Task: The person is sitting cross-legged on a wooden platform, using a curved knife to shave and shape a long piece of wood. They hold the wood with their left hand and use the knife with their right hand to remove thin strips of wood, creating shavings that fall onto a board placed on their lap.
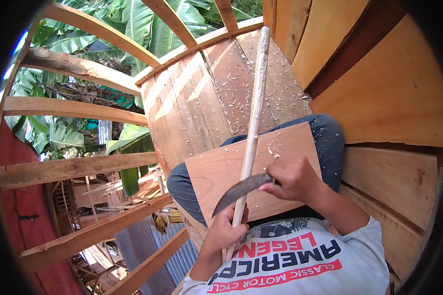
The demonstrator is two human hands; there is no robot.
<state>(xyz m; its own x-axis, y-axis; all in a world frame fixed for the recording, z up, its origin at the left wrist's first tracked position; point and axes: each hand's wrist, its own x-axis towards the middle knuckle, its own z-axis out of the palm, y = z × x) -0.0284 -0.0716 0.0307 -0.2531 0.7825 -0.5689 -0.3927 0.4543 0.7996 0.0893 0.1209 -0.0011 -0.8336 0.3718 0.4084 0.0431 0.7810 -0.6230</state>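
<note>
A long pale peeled stick (257,105) slants up from my shirt toward the far floorboards. Around its near part my left hand (226,228) is closed. My right hand (293,179) grips a knife with a dark, curved blade (241,193). That blade lies across the stick just beyond my left hand, its tip pointing left; whether its edge touches the wood I cannot tell. Beneath the stick, a flat wooden board (211,169) rests on my lap, with a few shavings (270,151) on it.
Shavings lie scattered over the plank floor (182,108) ahead. Wooden wall boards (384,88) rise close on my right. To the left stands a railing of spaced wooden slats (79,160), with banana leaves (138,29) and corrugated sheets (150,250) beyond. A red cloth (29,211) hangs at far left.
</note>
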